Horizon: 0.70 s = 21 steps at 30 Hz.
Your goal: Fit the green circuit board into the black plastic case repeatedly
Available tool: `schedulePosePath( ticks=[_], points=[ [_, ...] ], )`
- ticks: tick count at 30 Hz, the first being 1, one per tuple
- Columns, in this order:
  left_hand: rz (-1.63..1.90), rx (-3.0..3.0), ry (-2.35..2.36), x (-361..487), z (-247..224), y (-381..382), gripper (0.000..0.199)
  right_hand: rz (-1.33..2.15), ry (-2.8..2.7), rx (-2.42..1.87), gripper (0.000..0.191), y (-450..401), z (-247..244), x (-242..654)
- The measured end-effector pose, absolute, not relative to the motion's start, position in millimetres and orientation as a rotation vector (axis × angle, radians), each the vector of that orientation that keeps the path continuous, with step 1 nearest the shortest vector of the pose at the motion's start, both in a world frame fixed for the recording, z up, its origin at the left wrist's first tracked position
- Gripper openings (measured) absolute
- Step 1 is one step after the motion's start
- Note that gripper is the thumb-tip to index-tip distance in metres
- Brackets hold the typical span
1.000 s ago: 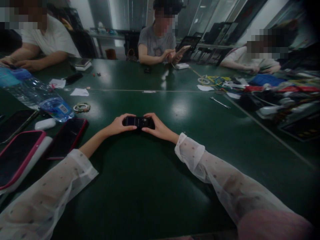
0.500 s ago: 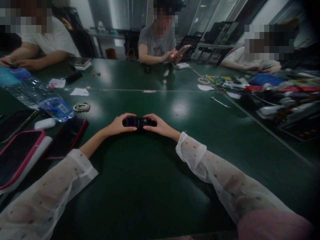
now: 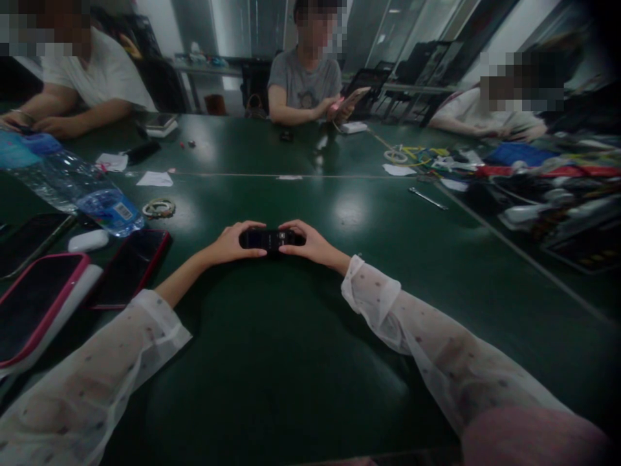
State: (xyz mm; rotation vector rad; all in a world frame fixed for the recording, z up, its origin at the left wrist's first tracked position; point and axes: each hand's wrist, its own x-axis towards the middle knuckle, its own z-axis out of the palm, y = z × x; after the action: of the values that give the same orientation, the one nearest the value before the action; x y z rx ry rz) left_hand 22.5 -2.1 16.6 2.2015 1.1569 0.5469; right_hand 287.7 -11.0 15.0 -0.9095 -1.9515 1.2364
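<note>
A small black handheld device (image 3: 272,240) lies lengthwise between my two hands, just above or on the dark green table (image 3: 281,362); I cannot tell if it touches. Its face has a dark, screen-like part at the left and small light markings near the middle. My left hand (image 3: 233,242) is closed round its left end, thumb along the near edge and fingers over the far edge. On the right end, my right hand (image 3: 310,243) grips it the same way. Its underside is hidden.
On the left are plastic bottles (image 3: 107,204), a red-edged phone (image 3: 130,268), a pink-cased phone (image 3: 41,304) and a white case (image 3: 88,241). A beaded bracelet (image 3: 159,208) lies beyond. At right are a wrench (image 3: 427,199) and piled cables (image 3: 524,171). Three people sit opposite.
My hands keep their grip in nearly the same place. The device looks slightly tilted, its screen part darker and its markings clearer. The person across the middle has raised their head a little.
</note>
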Motion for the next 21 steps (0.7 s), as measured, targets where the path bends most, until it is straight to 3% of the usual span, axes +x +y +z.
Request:
schedulePosePath(
  ticks=[21],
  points=[
    [0.591,2.175,1.121,22.8,15.0,-1.2,0.065,1.169,-1.995,-0.952,0.052,-11.5,13.6,286.0]
  ],
)
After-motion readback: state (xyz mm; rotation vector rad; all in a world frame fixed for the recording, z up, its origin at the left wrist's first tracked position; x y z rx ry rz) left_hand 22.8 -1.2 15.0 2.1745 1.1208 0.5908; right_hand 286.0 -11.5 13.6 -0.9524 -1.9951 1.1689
